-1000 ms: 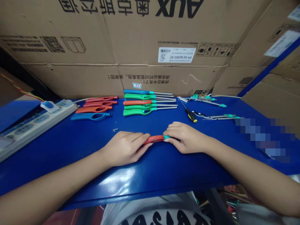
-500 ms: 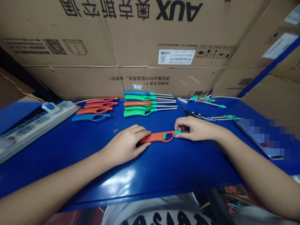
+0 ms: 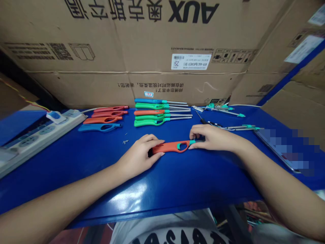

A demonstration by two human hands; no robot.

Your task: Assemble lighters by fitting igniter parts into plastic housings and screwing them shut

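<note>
upside-down "aux" [image 3: 194, 11] on cardboard box [image 3: 142, 40]

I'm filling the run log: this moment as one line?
left grip: on orange lighter, handle end | right grip: at its teal collar | screwdriver: partly behind right grip

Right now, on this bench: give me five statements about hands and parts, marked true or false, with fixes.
1. The left hand grips the handle end of the held lighter. True.
2. The right hand is on the power strip. False: it is at the held lighter, by the teal collar.
3. The blue handle has no metal tube fitted. True.
4. Every lighter in the back-centre group is green. False: one is blue, one orange.
5. Small metal pieces lie loose. True.
</note>
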